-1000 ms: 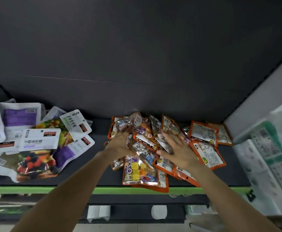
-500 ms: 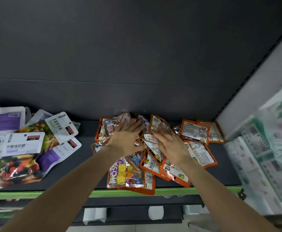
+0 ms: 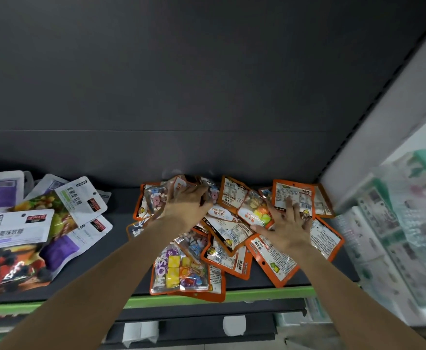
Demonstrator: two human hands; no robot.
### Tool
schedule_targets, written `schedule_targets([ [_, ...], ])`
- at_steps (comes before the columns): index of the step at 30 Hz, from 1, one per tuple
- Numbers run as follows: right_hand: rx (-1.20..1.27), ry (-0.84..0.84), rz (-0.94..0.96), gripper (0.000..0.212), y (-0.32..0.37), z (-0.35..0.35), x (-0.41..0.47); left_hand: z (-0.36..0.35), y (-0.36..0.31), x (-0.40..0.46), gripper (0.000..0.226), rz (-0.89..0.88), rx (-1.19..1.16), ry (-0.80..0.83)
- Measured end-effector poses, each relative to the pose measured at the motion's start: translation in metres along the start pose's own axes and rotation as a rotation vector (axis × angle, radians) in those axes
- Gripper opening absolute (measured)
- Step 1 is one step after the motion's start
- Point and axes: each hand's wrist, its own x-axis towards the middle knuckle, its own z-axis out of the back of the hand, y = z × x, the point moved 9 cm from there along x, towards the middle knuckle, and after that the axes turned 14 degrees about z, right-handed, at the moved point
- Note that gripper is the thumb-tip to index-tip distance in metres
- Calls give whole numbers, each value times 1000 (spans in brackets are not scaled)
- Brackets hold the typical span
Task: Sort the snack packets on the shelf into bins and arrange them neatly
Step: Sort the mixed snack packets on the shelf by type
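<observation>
On dark shelf board with green front edge: loose heap of orange-bordered glossy snack packets, overlapping at all angles, some face down with white label backs showing, one clear-fronted pouch of coloured candy cubes hanging partly over the edge. Left hand laid on back of heap, fingers curled over a clear packet of small pink sweets, grip itself not clear enough to confirm; right hand spread wide and flat, fingers straight, pressing on packets at right side of heap. Well apart at left, separate pile of larger white and purple fruit-printed pouches; blurred pale green and white packaged goods at right.
</observation>
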Motion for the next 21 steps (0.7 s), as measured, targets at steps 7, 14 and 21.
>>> schedule_targets([
  [7, 40, -10, 0, 83, -7, -1, -1, -3, -8, 17, 44, 211, -202, 4],
  [14, 183, -34, 22, 77, -13, 4, 1, 27, -5, 19, 42, 176, -408, -165],
  [21, 82, -216, 187, 72, 40, 36, 15, 85, 15, -9, 50, 41, -590, -440],
])
